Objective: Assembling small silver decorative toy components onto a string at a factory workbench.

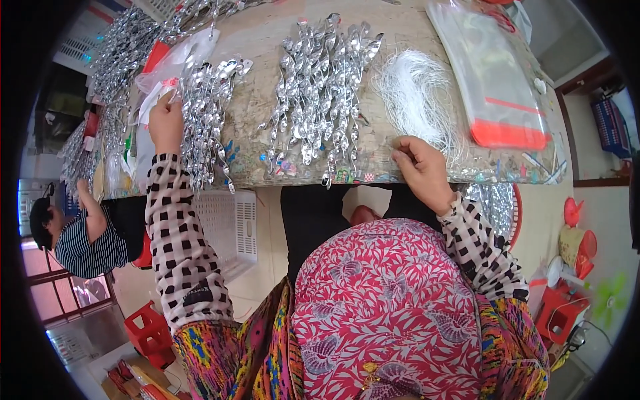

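Observation:
At the table's left side my left hand point(167, 125) is closed, its fingertips at a small white-and-pink piece point(168, 84) beside clear plastic bags point(193, 48); whether it grips the piece is unclear. Just right of it lies a bunch of silver twisted foil strips point(205, 110). A larger bunch of silver twisted strips point(323, 87) is spread across the middle. My right hand point(423, 170) hovers at the table's near edge, thumb and forefinger pinched together; anything between them is too small to make out. Above it lies a bundle of white strings point(415, 90).
Clear plastic bags with a red band point(510, 133) lie stacked at the table's right. More silver strips point(123, 57) heap up at far left. Under the table stand a white crate point(227, 223) and a red basket point(515, 217). Another person point(93, 233) sits at left, near a red stool point(150, 333).

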The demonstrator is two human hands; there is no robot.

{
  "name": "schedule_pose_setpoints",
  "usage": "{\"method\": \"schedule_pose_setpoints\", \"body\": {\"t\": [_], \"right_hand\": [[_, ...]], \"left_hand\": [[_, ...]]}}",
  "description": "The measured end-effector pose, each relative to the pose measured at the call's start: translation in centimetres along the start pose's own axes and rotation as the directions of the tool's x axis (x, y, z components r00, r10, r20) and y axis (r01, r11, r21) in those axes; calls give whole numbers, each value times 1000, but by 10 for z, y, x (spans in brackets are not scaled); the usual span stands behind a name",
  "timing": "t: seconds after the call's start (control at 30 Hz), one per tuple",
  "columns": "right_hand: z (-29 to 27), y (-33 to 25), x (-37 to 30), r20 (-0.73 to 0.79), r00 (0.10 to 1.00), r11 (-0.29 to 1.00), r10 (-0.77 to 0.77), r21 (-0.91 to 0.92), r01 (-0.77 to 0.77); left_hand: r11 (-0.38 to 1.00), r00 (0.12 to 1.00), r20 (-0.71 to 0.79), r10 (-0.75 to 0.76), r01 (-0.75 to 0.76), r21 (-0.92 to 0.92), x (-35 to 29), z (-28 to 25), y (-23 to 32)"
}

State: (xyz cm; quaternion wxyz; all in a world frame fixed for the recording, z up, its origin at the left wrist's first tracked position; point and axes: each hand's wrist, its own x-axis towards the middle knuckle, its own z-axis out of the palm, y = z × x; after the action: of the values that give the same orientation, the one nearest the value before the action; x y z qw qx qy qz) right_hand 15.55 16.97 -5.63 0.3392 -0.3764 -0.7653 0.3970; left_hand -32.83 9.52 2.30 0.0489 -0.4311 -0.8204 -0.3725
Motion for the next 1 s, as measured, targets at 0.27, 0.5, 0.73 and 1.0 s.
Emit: {"method": "schedule_pose_setpoints", "body": {"t": [0.27, 0.5, 0.73, 1.0], "right_hand": [[-2, -3, 1, 11, 1000, 999, -22, -27, 22], [-2, -3, 1, 8, 997, 996, -80, -39, 80], [-7, -2, 0, 7, 993, 992, -114, -60, 114], [-16, -3, -3, 50, 991, 952, 127, 275, -136]], "left_hand": [[945, 920, 219, 326, -326, -37, -57, 81, 117], [794, 877, 412, 247, -427, 433, -87, 111, 181], [971, 931, 322, 171, -214, 103, -93, 83, 171], [881, 790, 607, 88, 223, -417, -189, 7, 172]]}}
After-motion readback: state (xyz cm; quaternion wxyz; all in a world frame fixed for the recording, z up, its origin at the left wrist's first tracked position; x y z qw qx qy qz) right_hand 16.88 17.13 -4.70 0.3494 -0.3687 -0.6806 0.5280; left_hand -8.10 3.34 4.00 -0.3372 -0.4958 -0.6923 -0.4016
